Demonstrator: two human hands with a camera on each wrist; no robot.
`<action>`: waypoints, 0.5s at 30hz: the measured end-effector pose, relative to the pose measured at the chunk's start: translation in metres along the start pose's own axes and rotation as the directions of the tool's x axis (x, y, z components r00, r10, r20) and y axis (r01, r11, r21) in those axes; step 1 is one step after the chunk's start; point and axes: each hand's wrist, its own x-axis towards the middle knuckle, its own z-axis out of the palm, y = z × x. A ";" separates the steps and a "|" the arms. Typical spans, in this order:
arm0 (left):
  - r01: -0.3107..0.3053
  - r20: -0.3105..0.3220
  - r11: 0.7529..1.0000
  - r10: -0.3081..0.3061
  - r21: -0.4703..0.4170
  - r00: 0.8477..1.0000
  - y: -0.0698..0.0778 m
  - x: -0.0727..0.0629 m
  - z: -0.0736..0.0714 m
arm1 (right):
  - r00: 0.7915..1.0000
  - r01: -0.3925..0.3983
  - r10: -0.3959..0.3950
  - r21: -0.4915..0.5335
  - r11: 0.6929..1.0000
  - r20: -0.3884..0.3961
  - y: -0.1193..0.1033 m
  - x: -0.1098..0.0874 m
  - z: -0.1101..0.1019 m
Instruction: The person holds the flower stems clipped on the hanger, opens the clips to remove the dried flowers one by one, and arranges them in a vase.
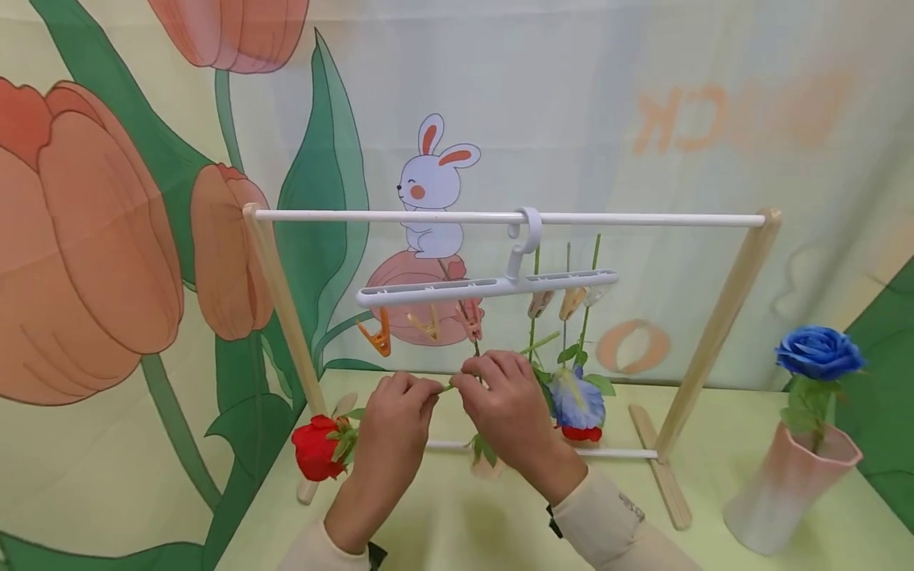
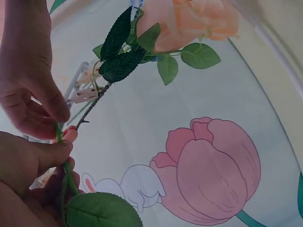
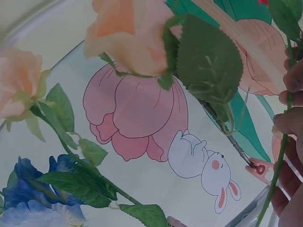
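Note:
My left hand (image 1: 396, 424) pinches the green stem (image 2: 71, 178) of a red rose (image 1: 317, 450), whose bloom sticks out to the left. With thumb and fingers, my right hand (image 1: 510, 408) pinches the same stem nearer its bare end. Both hands are below a grey clip hanger (image 1: 435, 293). Its pink clip (image 1: 469, 319) grips a brown stem, from which a peach rose (image 2: 187, 23) hangs upside down behind my right hand. An orange clip (image 1: 377, 331) and a yellow clip (image 1: 426, 323) hang to the left with no flower in them.
The hanger hooks over the white rail (image 1: 385, 216) of a wooden-legged rack (image 1: 721, 333). Clips on its right hold more hanging flowers, including a blue one (image 1: 577, 400). At the right stands a pink-white vase (image 1: 785, 492) with a blue rose (image 1: 819, 353). Printed cloth hangs behind.

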 end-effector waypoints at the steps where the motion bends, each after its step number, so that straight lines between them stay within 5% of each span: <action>1: -0.004 0.006 1.000 0.004 0.014 1.000 0.002 0.000 -0.001 | 1.000 -0.003 0.003 0.005 1.000 0.014 0.000 -0.001 0.000; 7: 0.017 0.034 0.999 -0.018 0.041 0.999 0.010 0.001 -0.003 | 0.998 -0.039 0.038 0.014 0.999 0.046 -0.001 -0.004 -0.003; 15: 0.009 -0.012 0.999 -0.009 0.042 1.000 0.016 0.003 0.000 | 0.997 -0.081 0.081 0.008 0.997 -0.015 0.003 -0.006 -0.005</action>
